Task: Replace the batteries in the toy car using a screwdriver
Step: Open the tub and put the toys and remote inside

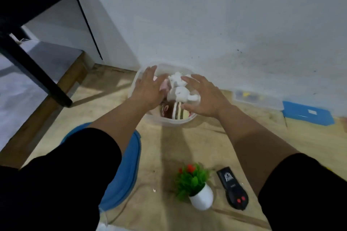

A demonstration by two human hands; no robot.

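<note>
Your left hand (148, 90) and right hand (204, 97), fingers spread and gripping nothing, flank the white plush toy (179, 90) in the clear tub (169, 121); no toy car can be made out.

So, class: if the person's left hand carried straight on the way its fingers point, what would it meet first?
Probably the far rim of the clear tub, then the wall. The left hand points up and away over it; depth is unclear.

Count: 1 clear tub (170, 122), 1 white plush (179, 92) and 1 striped plush (176, 113) inside. 1 potted plant (195, 185), 1 black remote (232, 187), 1 blue lid (124, 174), 1 blue box (308, 113).
</note>
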